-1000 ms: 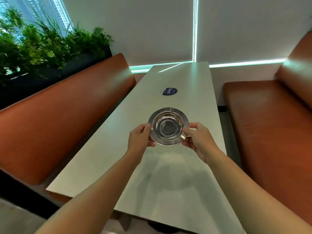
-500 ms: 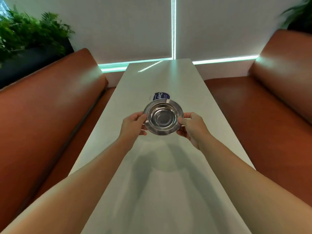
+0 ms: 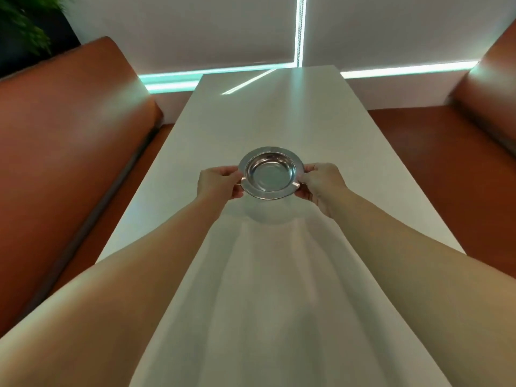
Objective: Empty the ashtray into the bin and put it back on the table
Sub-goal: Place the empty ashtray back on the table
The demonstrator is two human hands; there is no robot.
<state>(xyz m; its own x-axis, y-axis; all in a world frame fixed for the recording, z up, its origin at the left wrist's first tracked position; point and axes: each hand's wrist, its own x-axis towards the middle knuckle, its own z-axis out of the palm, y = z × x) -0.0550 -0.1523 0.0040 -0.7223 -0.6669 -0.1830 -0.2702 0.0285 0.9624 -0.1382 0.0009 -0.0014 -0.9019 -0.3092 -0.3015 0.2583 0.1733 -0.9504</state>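
A round steel ashtray (image 3: 270, 174) with a wide flat rim hangs level, low over the middle of the long white table (image 3: 279, 113). Its bowl looks bare and shiny. My left hand (image 3: 220, 183) pinches the rim on its left side. My right hand (image 3: 321, 182) pinches the rim on the right. The ashtray's shadow lies on the tabletop just below and nearer to me. No bin is in view.
Orange-brown upholstered benches run along both long sides of the table, the left bench (image 3: 69, 141) and the right bench (image 3: 452, 152). A planter with green leaves (image 3: 22, 20) stands behind the left bench. A white wall with lit strips closes the far end.
I have moved forward and turned to face along the table. Both hands carried the ashtray farther over the tabletop and lower. The blue sticker seen earlier is now hidden.
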